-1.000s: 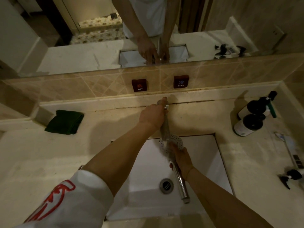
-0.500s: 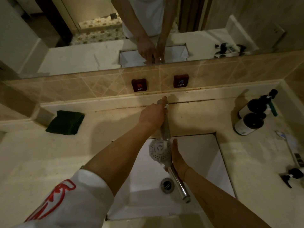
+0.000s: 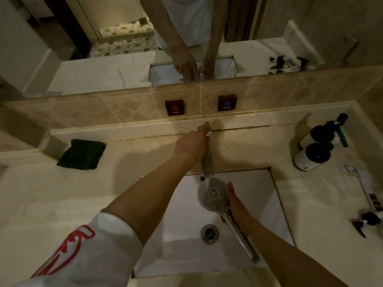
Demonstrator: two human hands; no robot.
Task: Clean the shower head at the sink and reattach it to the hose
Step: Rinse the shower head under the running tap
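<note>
Shower head [image 3: 213, 193]: over the sink [image 3: 259, 204], perforated face up beneath the tap [image 3: 207, 160], water falling on it. Right hand [image 3: 236, 204]: fingers curled round its handle. Left hand [image 3: 191, 145]: fingers wrapped on the tap top. Bench [image 3: 51, 193]: green cloth [image 3: 81, 153] left; two dark bottles [image 3: 317, 150] right.

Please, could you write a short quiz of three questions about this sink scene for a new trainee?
1. True or false: the right hand holds the shower head under the faucet.
2. What does the left hand grip?
A. green cloth
B. faucet
C. dark bottle
3. Fill in: the two wall plates read HOT and ____.

Key: 1 true; 2 B; 3 COLD.
</note>
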